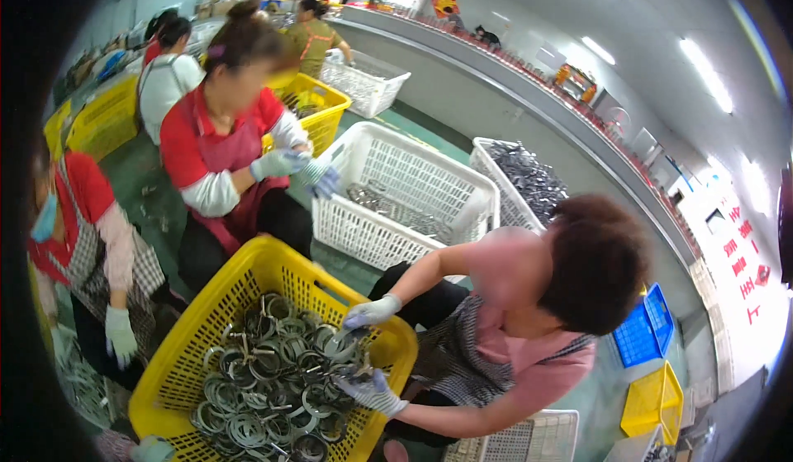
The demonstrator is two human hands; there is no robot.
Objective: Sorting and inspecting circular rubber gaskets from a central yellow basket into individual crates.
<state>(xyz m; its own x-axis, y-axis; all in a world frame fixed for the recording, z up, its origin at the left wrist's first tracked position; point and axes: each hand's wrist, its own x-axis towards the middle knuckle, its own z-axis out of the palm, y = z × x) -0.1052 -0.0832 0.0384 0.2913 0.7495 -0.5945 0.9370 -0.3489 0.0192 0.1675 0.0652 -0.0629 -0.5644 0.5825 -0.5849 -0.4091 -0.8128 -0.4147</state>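
At the lower left edge a pale gloved hand with a pinkish knitted cuff, seemingly my left hand [154, 450], sits beside the yellow basket [173, 355]. The frame's edge cuts it off, so its fingers and anything in them are hidden. My right hand is out of sight. Inside the basket lies a heap of loose metal ring clamps [248, 388], some with bolts sticking out. Opposite, a co-worker in a pink top has both gloved hands in this basket: one hand [373, 312] at its far side, the other hand [373, 392] among the clamps.
A co-worker in red [223, 140] sits behind, gloved hands together, beside a white basket [405, 161] with some metal parts. Another white basket [529, 183] is heaped with dark parts. A masked person [83, 222] sits at left. Blue [644, 330] and yellow crates [652, 404] stand at right.
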